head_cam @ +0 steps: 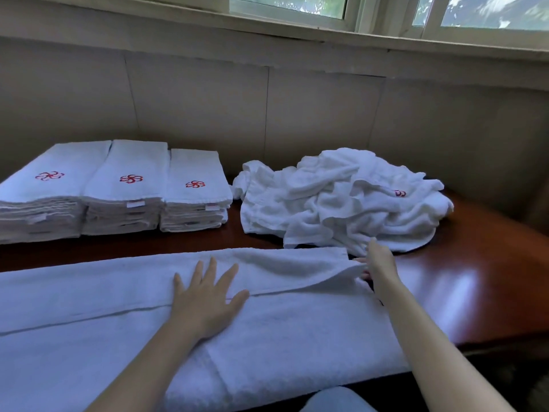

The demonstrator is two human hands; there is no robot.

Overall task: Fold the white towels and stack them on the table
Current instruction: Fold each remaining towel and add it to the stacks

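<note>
At towel (297, 322) end, partly hidden right hand (380, 263) pinches it; left hand (205, 301) rests flat.

text: none legible | red swirl emblems (131, 179) on folded towels (123, 217)

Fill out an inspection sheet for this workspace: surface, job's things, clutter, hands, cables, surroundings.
Surface: table, glossy red-brown wood, bare at the near right.
Job's things: towel laid lengthwise along the near edge, its far part folded over; three stacks of folded towels with red logos at the far left, side by side; heap of unfolded towels at the far right.
Clutter: nothing seen.
Hands: left hand flat on the towel with fingers spread; right hand pinches the raised corner of the folded layer at the towel's right end.
Cables: nothing seen.
Surroundings: panelled wall behind the table, windows above it.
</note>
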